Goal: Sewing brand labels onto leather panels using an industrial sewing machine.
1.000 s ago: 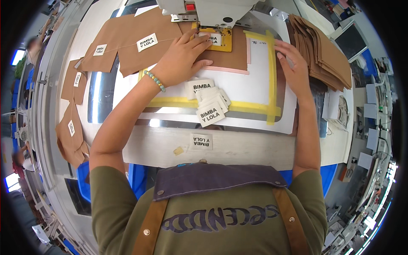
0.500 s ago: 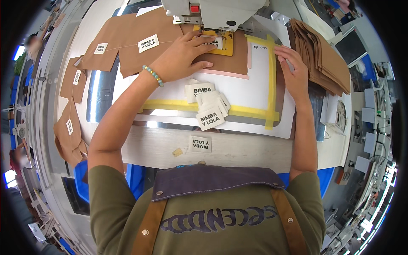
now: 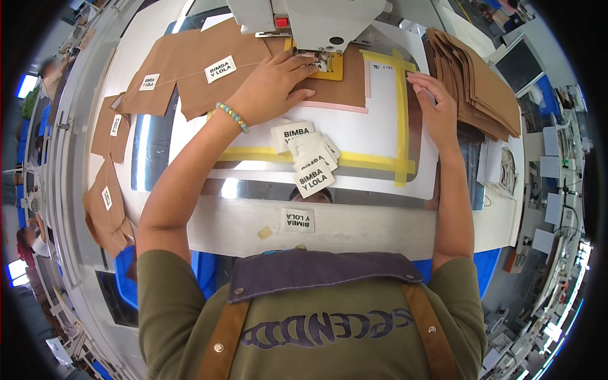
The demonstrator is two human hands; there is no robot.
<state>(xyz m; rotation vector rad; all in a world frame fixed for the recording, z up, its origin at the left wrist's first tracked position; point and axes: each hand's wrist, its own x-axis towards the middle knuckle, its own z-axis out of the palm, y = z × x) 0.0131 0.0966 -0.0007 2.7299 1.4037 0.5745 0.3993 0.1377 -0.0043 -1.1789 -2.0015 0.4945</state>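
My left hand [image 3: 269, 92] lies palm down on brown pieces under the sewing machine head [image 3: 304, 22], fingers spread. Its fingertips touch the yellow clamp frame [image 3: 330, 75], partly covering the white label inside. The brown piece [image 3: 345, 92] under the frame lies on a white template sheet [image 3: 373, 136] bordered with yellow tape. At the template's right side rests my right hand [image 3: 436, 104], fingers loosely bent and apart, with nothing seen in it. Loose white printed labels [image 3: 313, 178] lie heaped in front of the left hand.
To the left, brown pieces with labels [image 3: 149, 82] hang together in a chain by a thread. A stack of brown pieces [image 3: 475, 88] stands at the right. Another label [image 3: 297, 220] lies by the table's near edge [image 3: 367, 228]. Blue bins [image 3: 204, 272] sit below.
The template sheet has shifted slightly away from me under the machine head, baring more of the shiny metal strip in front. Both hands keep nearly the same pose; the whole view has shifted a little.
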